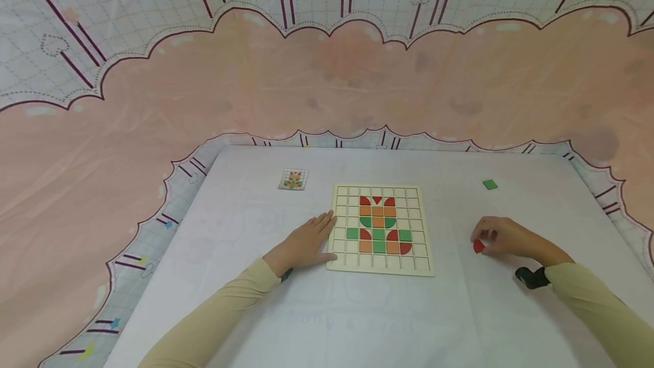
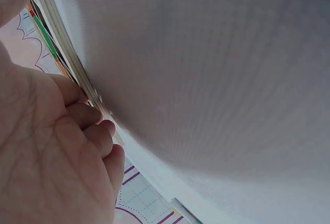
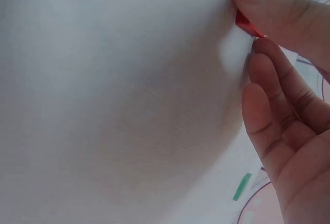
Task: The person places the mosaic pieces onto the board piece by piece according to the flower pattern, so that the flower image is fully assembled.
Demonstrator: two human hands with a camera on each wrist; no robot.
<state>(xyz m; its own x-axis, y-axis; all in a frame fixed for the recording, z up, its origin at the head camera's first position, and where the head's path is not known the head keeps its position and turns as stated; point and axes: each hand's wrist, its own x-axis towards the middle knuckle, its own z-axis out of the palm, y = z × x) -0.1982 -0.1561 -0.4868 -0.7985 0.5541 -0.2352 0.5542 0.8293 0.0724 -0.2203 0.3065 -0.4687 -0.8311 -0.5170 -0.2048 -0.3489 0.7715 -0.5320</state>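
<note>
A cream gridded board (image 1: 339, 263) lies flat on the white table, bearing red, orange and green tiles in a symmetric pattern. My left hand (image 1: 304, 246) rests against the board's left edge, fingers extended and thumb apart near the lower corner. In the left wrist view, its fingertips touch the board's wooden side (image 2: 67, 48). Right of the board, my right hand (image 1: 506, 237) pinches a red tile (image 1: 478, 247) by thumb and fingers, low over the table. The right wrist view shows the red tile (image 3: 248, 25) partly covered by the thumb; its full shape is hidden.
A loose green tile (image 1: 490, 184) lies on the table beyond my right hand. Behind my left hand, a small pattern card (image 1: 293, 179) shows a similar coloured figure on a grid. A patterned cloth (image 1: 327, 84) hangs behind the white table (image 1: 245, 186).
</note>
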